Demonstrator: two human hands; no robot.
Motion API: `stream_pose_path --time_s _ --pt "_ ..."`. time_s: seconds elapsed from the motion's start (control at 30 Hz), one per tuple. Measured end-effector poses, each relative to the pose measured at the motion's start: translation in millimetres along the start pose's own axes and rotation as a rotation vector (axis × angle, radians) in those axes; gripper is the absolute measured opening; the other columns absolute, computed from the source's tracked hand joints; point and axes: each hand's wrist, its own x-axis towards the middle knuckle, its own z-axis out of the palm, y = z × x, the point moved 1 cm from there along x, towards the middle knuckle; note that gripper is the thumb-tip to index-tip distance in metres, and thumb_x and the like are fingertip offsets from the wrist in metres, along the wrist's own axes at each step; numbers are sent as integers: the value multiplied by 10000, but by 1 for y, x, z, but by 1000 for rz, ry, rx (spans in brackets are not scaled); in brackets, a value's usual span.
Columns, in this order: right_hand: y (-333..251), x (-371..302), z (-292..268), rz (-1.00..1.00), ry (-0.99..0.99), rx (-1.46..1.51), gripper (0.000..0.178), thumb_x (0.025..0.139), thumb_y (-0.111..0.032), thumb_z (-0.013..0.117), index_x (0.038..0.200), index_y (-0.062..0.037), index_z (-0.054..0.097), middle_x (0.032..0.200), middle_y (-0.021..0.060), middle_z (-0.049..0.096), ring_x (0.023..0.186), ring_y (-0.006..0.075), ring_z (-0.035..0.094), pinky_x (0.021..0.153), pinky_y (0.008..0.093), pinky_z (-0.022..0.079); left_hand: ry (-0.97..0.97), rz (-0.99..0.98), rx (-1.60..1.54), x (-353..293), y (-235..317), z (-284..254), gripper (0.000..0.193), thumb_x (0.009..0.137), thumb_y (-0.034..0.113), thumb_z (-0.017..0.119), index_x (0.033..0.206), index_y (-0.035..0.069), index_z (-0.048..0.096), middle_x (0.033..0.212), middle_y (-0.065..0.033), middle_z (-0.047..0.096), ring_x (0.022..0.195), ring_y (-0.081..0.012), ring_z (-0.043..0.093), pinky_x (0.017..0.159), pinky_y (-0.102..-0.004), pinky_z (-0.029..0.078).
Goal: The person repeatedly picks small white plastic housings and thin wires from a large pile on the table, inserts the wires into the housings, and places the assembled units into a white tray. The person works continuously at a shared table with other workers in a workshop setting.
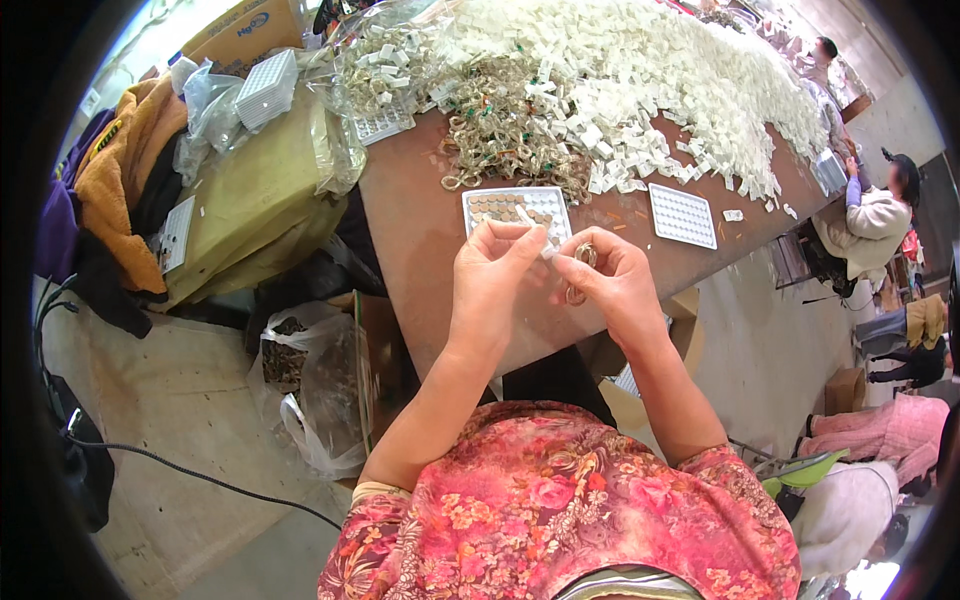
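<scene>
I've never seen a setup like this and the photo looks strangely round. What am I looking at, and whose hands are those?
There is no robot here: these are a person's own bare hands. The single picture comes from a wide fisheye camera worn on that person's head, looking down, so straight edges bend near the rim.

On the brown table lie a big heap of small white pieces, a tangle of beige coils, a white tray with round brown bits and a second white tray.

The left hand pinches something small and white; the right hand, close beside it, holds a looped beige strand. Finer details are too small to tell.
</scene>
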Motion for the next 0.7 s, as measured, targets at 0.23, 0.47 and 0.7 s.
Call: stream_pose_path --time_s 0.23,0.47,0.7 --pt "2 1 -4 11 16 169 94 852 -119 650 873 -35 614 705 16 625 565 104 611 538 196 412 -58 -21 142 3 1 -5 225 848 176 725 931 36 570 814 -41 636 672 -74 593 627 -221 474" --pt "2 2 -3 66 26 318 48 848 -85 624 848 -41 606 647 4 588 533 106 589 521 201 382 -106 -9 155 4 3 -8 228 844 179 730 922 38 569 799 -27 635 668 -75 585 621 -222 467" --pt "4 -8 8 42 -6 322 73 853 -84 631 830 -35 581 696 20 596 544 111 595 530 203 424 39 102 56 -1 -7 1 182 864 145 701 943 40 575 868 -18 614 779 -63 565 682 -215 449"
